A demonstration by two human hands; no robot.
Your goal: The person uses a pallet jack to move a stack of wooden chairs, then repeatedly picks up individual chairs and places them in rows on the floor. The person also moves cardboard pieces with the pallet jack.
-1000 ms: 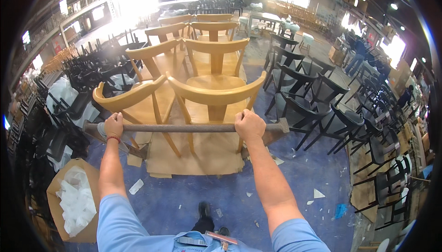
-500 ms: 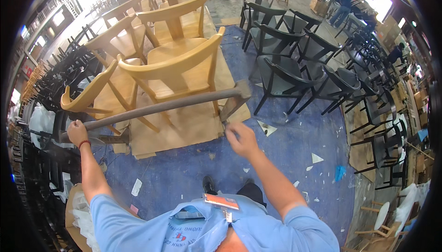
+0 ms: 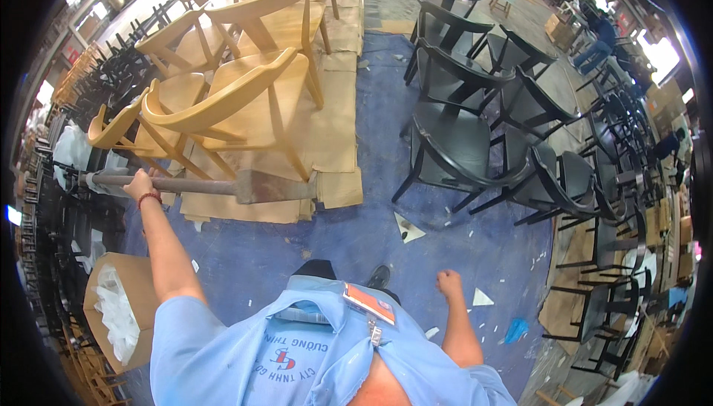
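My left hand (image 3: 139, 185) is closed round a long brown-grey bar (image 3: 194, 185), near its left end. This bar lies crosswise in front of the light wooden chairs and ends on the right in a wide, flat, worn block (image 3: 267, 187). Whether it rests on anything is hard to tell. Nearest to it is a light wood chair with a curved backrest (image 3: 223, 105), just beyond. My right hand (image 3: 449, 283) is low on the right, away from the bar, its fingers curled and nothing visible in them.
Light wood chairs stand on brown cardboard (image 3: 338, 131) at the left. Black chairs (image 3: 453, 139) stand in rows at the right. Blue sheeting (image 3: 297, 250) with scraps covers the floor. A cardboard box (image 3: 141, 276) of white wrapping is by my left arm. A person (image 3: 598, 42) is far right.
My right hand has dropped back and right, away from the bar. The bar has swung round, its right end now further left and nearer the chairs. My left hand has kept its grip.
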